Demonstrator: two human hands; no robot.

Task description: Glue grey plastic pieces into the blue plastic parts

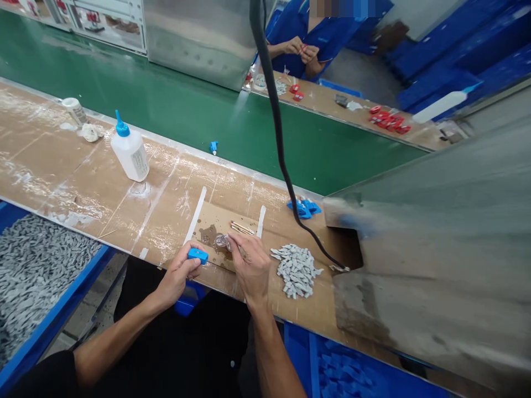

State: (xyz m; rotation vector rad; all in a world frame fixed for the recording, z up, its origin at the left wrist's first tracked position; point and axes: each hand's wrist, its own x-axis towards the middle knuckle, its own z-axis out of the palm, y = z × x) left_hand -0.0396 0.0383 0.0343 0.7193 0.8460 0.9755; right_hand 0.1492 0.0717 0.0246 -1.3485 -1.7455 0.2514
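My left hand (176,276) grips a small blue plastic part (198,255) between thumb and fingers, just over the near edge of the bench. To its right, my right hand (253,268) is closed in a pinch beside a small clear dish (221,240); whatever is between those fingertips is too small to make out. The dish stands on a stained cardboard piece (207,213) with wet patches. Behind my right fingers lie several thin sticks (243,228). A heap of small grey pieces (296,271) sits right of my right hand.
Several blue parts (305,208) lie near a hanging black cable (280,138). A white squeeze bottle (130,155) and a small jar (74,111) stand left. A metal housing (423,260) bounds the right. Beyond the green belt (178,110), a co-worker's hands (302,50) hold something red.
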